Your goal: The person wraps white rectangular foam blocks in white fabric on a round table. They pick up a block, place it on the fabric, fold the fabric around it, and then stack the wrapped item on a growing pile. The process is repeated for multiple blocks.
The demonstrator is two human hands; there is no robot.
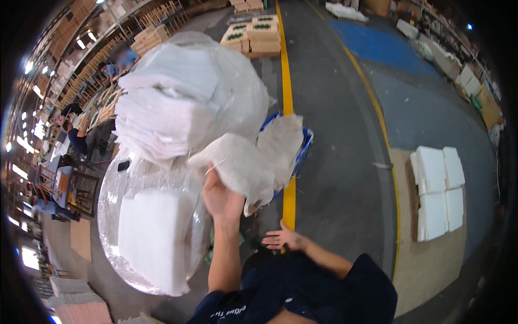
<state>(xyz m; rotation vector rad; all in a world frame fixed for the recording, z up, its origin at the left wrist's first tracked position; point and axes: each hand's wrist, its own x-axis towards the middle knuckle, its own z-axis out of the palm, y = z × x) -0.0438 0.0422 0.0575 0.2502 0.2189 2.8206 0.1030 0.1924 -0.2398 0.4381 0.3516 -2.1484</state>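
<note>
In front of me a beige woven cloth piece (237, 162) hangs from my left hand (218, 197), whose fingers are closed on its near edge. It looks limp, and a loose thread shows on it. More beige cloth (280, 140) lies just beyond, on a blue crate or basket (306, 148) mostly hidden beneath it. My right hand (284, 238) is held low near my body, apart from the cloth, with its fingers spread and no object in it. To the left, a stack of white padding sheets (156, 237) rests on a plastic-wrapped round bundle (110, 216).
A taller pile of white sheets (167, 102) sits on another wrapped bundle (253, 92). A dark phone-like object (123, 165) lies between the piles. White blocks (440, 191) rest on a board at right. Far off are stacked cartons (253, 38) and people (78, 137) at benches.
</note>
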